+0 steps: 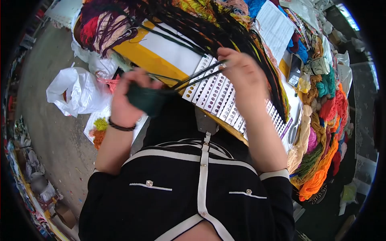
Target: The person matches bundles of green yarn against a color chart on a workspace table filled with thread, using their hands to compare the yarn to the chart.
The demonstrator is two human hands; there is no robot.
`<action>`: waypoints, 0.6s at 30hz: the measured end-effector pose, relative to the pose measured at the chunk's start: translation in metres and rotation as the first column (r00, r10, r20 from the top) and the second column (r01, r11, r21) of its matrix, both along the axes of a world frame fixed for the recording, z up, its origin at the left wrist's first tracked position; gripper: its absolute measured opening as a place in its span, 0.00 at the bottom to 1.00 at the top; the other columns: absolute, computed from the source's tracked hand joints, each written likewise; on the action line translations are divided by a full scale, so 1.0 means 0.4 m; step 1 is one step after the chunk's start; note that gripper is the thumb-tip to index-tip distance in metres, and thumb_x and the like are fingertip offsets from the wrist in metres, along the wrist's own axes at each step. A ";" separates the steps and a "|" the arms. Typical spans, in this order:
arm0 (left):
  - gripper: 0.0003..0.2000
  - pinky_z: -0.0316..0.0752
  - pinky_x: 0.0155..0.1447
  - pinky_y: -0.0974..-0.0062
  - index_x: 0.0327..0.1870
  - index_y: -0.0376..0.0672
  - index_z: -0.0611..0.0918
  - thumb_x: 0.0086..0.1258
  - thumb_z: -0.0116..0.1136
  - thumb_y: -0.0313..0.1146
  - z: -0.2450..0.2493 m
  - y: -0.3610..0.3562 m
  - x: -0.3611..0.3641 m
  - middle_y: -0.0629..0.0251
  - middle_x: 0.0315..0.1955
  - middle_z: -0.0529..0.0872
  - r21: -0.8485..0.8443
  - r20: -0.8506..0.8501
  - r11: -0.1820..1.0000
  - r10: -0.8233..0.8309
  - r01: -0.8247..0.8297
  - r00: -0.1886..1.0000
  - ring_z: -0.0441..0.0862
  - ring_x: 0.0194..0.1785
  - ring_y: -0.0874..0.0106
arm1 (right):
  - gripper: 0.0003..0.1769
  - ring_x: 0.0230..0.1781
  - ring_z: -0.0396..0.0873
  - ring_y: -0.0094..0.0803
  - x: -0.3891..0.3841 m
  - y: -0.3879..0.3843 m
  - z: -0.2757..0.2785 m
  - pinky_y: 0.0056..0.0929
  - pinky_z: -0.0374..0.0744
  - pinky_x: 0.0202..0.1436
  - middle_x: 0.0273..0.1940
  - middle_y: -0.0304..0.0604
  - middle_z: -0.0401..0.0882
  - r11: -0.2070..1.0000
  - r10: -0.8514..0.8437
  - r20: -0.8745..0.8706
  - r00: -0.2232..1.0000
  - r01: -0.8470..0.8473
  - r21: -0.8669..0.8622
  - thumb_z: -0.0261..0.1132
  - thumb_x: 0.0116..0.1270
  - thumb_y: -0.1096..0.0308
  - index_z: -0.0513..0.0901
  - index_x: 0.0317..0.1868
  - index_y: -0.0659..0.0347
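Between the hands runs a stretch of dark green strands (197, 76), pulled taut and straight, likely so they stay untangled. The left hand (128, 96) is closed around a dark green yarn bundle (146, 100) just above the lap, and the right hand (241, 74) pinches the strands' far end shut over a white sample card (215, 98) lying on the yellow surface (161, 60). Right of the right hand, loose coloured skeins (321, 132) are heaped within reach, and a white plastic bag (78, 90) sits on the floor left of the left hand.
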State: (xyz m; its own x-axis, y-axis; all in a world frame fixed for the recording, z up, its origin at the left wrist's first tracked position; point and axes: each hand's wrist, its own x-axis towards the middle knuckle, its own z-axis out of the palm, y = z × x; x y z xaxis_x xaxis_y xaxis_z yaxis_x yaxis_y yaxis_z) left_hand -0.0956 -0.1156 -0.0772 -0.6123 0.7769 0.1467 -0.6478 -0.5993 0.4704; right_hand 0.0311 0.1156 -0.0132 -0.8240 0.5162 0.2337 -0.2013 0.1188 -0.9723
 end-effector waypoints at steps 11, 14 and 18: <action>0.07 0.59 0.22 0.87 0.37 0.38 0.76 0.72 0.44 0.28 -0.266 -0.501 -0.459 0.71 0.26 0.78 -0.678 0.093 0.494 0.793 -0.545 0.602 0.60 0.17 0.83 | 0.05 0.21 0.56 0.19 0.438 0.520 0.209 0.16 0.55 0.20 0.24 0.33 0.60 0.822 -0.398 0.014 0.917 0.364 -0.438 0.55 0.70 0.69 0.73 0.39 0.63; 0.07 0.59 0.23 0.87 0.43 0.39 0.73 0.72 0.42 0.31 -0.247 -0.518 -0.483 0.61 0.44 0.84 -0.771 -0.250 0.055 0.890 -0.635 0.381 0.61 0.19 0.83 | 0.10 0.22 0.64 0.20 0.603 0.712 0.231 0.17 0.63 0.25 0.25 0.35 0.71 0.616 -0.785 0.055 0.617 0.770 0.164 0.59 0.68 0.65 0.80 0.38 0.65; 0.08 0.59 0.23 0.86 0.43 0.38 0.74 0.72 0.45 0.32 -0.213 -0.456 -0.461 0.60 0.44 0.85 -0.788 -0.392 -0.001 0.772 -0.616 0.500 0.63 0.20 0.83 | 0.16 0.31 0.73 0.22 0.643 0.738 0.237 0.22 0.71 0.36 0.31 0.37 0.80 -0.223 -0.961 -0.270 0.060 0.409 0.885 0.62 0.65 0.61 0.83 0.42 0.68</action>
